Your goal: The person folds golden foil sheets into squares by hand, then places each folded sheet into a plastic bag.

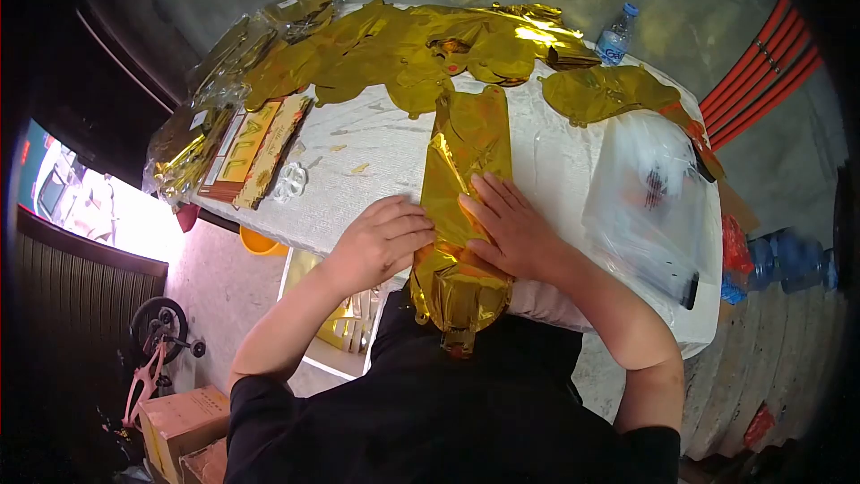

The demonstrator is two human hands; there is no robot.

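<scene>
A long folded gold foil sheet (466, 148) lies on the white-covered table, its rounded near end hanging over the front edge toward the black shirt. My left hand (381, 240) rests at the foil's left edge, fingers bent and close together; whether they pinch the edge cannot be made out. My right hand (512, 226) lies on the foil's right side with its fingers spread flat. Beyond both hands, a wide pile of flat gold foil pieces (358, 49) covers the far side of the table. Another gold foil piece (605, 96) lies at the far right.
Printed cards (255, 152), white rings (290, 181) and plastic-wrapped gold packs (184, 139) are on the left. Clear plastic bags (645, 197) lie at the right, with a water bottle (615, 34) behind. A white box (336, 350) stands below the table's left front edge.
</scene>
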